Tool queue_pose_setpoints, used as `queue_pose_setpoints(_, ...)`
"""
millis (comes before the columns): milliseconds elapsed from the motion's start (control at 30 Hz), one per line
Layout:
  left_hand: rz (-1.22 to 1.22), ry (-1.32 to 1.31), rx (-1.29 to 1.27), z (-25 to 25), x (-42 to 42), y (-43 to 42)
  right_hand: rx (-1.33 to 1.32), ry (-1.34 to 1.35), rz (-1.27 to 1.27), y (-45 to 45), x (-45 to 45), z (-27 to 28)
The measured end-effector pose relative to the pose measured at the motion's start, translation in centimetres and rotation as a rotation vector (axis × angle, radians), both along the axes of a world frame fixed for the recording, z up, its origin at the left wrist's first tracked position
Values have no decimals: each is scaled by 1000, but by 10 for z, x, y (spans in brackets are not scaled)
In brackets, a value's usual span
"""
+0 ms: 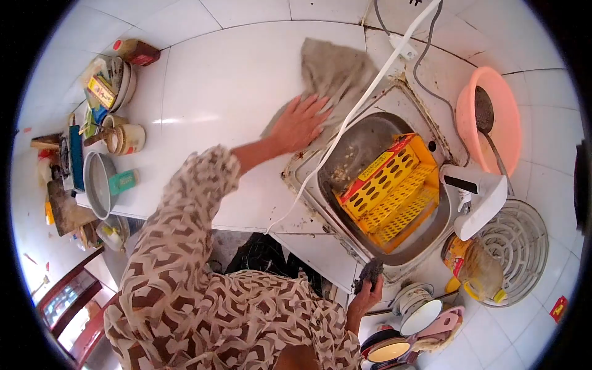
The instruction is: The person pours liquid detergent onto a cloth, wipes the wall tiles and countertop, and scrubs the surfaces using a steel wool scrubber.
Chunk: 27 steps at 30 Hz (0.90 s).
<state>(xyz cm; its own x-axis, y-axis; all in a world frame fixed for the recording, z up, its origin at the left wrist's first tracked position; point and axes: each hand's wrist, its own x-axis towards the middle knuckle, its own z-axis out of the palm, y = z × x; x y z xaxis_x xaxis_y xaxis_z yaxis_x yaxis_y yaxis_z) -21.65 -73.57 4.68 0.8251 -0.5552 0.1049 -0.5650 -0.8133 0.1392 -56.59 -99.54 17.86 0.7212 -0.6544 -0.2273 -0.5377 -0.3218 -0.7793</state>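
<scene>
My left hand (300,124) lies flat with fingers spread on a grey-brown cloth (336,68), which is spread on the white tiled counter (228,80) left of the sink. My right hand (365,299), at the sink's near edge, has its fingers closed round a dark scrubber (370,273). In the metal sink (354,145) a yellow perforated basket (394,194) with a red and yellow label stands tilted. Small pale bits lie on the sink bottom beside it.
A white cable (370,89) crosses over the sink's left side. Right of it are a white faucet (487,200), a pink basin (493,139) with a ladle, an oil bottle (478,265) and a wire rack (518,246). Bowls, jars and a metal basin (98,185) line the left.
</scene>
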Motion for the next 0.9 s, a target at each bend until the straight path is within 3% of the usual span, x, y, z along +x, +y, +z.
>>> queue_pose_setpoints(100,49,144,20,2,-51,19,6,-44,11,-2,9,2)
queue_pose_setpoints(233,19,92,36,8,-40,10,71,-8,16,-10,9,-2)
queue_pose_setpoints(367,4,101,70,6,19,-29,122,42,-63,-13,8,-10)
queue_pose_setpoints(500,34,-41,-126,-9,79,-66,73,57,-41,-2,18,6)
queue_pose_setpoints(667,185,-104,-110,-28,134,-101,7,66,-55,-5,-8,11)
queue_pose_setpoints(700,204,-125,-136,-33,132,-101,6,56,-47,-3,-11,15)
queue_pose_setpoints(800,77,-152,173,-10,99,-62,22,22,-20,4,-10,20)
queue_pose_setpoints(900,17,-96,-22,-25,43,-3,41,62,16,5,-15,15)
